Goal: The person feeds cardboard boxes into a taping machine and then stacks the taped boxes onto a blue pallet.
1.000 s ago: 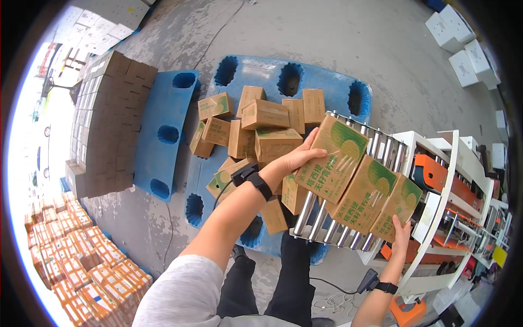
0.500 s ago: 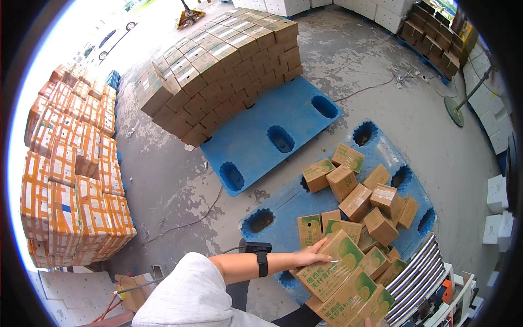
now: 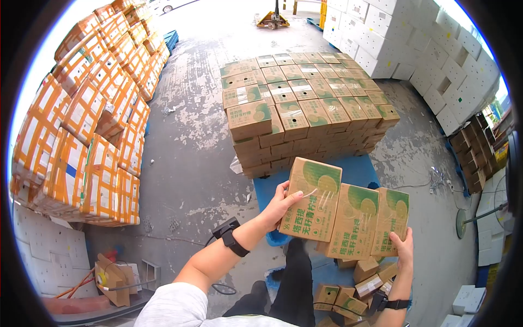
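Observation:
Three printed cardboard boxes are held side by side in a row in front of me: a left box (image 3: pixel 315 199), a middle box (image 3: pixel 355 218) and a right box (image 3: pixel 393 218). My left hand (image 3: pixel 283 206) grips the outer side of the left box, thumb on its printed face. On the opposite end, my right hand (image 3: pixel 403 248) clasps the right box near its lower corner. The row squeezed between both hands is off the floor. Beyond it rises a large stack of matching boxes (image 3: pixel 313 111) on a blue pallet (image 3: pixel 263 193).
Loose boxes (image 3: pixel 368 270) lie jumbled below my right arm on another blue pallet (image 3: pixel 275 277). Orange-taped cartons (image 3: pixel 81 114) tower at left. White foam boxes (image 3: pixel 376 27) line the right. A yellow pallet jack (image 3: pixel 272 22) stands far back; a fan stand (image 3: pixel 461 222) is at right.
The held boxes have moved from above the jumbled pile toward the large stack. My view has turned left to face that stack, and my right hand has come into fuller view.

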Motion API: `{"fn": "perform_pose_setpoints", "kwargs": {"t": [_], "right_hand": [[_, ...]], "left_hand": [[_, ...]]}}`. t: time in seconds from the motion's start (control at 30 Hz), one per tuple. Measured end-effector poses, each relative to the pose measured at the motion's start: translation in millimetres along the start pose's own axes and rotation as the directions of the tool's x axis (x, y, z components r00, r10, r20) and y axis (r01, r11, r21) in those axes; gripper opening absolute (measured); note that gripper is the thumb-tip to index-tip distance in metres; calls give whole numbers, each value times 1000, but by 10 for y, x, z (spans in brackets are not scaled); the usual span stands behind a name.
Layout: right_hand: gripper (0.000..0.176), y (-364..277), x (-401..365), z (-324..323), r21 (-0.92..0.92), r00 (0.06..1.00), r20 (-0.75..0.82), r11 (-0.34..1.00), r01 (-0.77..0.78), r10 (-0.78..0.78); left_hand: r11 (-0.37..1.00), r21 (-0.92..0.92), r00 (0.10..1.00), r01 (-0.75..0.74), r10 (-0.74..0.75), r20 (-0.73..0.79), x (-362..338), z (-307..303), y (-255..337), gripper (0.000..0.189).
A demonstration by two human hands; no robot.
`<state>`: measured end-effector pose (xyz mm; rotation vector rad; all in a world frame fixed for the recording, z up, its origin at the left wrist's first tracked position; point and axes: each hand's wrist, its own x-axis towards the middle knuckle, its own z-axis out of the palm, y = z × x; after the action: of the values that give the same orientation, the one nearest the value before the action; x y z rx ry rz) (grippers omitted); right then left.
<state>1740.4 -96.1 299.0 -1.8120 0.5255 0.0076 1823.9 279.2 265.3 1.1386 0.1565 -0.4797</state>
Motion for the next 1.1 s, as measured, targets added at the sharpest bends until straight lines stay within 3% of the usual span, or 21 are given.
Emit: {"fn": "perform_pose_setpoints", "kwargs": {"t": [0.07,0.17,0.27,0.4,0.47,0.5,0.57,0.6,0.63,0.73,0.8,0.87,0.9,0.97,1.0,1.03,1.07,1.1], "right_hand": [[60,-543,776,304,30,996,53,997,65,-66],[60,-1202,2241,711,-36,980,112,985,167,-162],[61,-1671,3671,1206,-98,958,177,965,244,-225],[69,-1890,4954,1902,-113,943,303,977,178,-137],[75,-1693,5465,2224,-111,919,379,980,163,-110],[79,-1542,5629,2384,-95,903,424,987,127,-75],[89,-1015,5950,2679,-480,929,343,824,301,-139],[97,-792,5935,2744,-639,956,262,718,277,-136],[95,-663,5809,2797,-599,965,89,761,249,-246],[73,-207,5016,2718,-514,830,-279,805,296,-483],[63,333,4137,2578,-411,869,-382,900,144,-314],[53,1093,3030,2468,-395,930,-367,904,-165,10],[51,1399,2348,2375,-371,914,-301,850,-375,272],[47,2370,933,2296,-413,786,-234,673,-613,572],[40,2635,167,2191,-367,630,-187,541,-757,754],[44,3334,-652,2263,-328,517,-217,437,-837,828],[41,3227,-1432,2130,-207,315,-258,266,-941,913],[43,3486,-2190,2116,-203,206,-282,151,-967,937]], "left_hand": [[994,-110,999,-28,26,-24,528,-127,550,73],[979,-121,978,-165,147,-149,1604,-348,1100,62],[967,-171,958,-191,146,-246,2686,-597,1431,61],[976,-204,965,-74,19,-263,3588,-1100,1472,47],[995,88,978,42,-23,-207,3696,-1351,1312,47],[981,134,975,138,-110,-195,3567,-1220,1372,53],[949,184,955,256,-219,-201,3287,-952,1472,61],[939,185,944,290,-249,-219,3126,-916,1371,65],[919,220,931,327,-274,-240,2960,-920,1210,67],[836,295,886,463,-431,-172,2399,-941,680,66],[729,386,806,565,-588,-67,2045,-926,334,63],[642,378,693,668,-721,-1,1666,-916,-10,57],[599,434,665,673,-747,1,1496,-912,-210,53],[483,556,573,676,-819,15,1209,-886,-486,53],[427,597,537,679,-844,-7,1126,-840,-636,52],[395,643,513,656,-859,4,1054,-804,-787,52],[353,689,486,633,-874,2,986,-787,-926,51],[316,726,462,611,-887,-3,932,-763,-1071,51]]}}
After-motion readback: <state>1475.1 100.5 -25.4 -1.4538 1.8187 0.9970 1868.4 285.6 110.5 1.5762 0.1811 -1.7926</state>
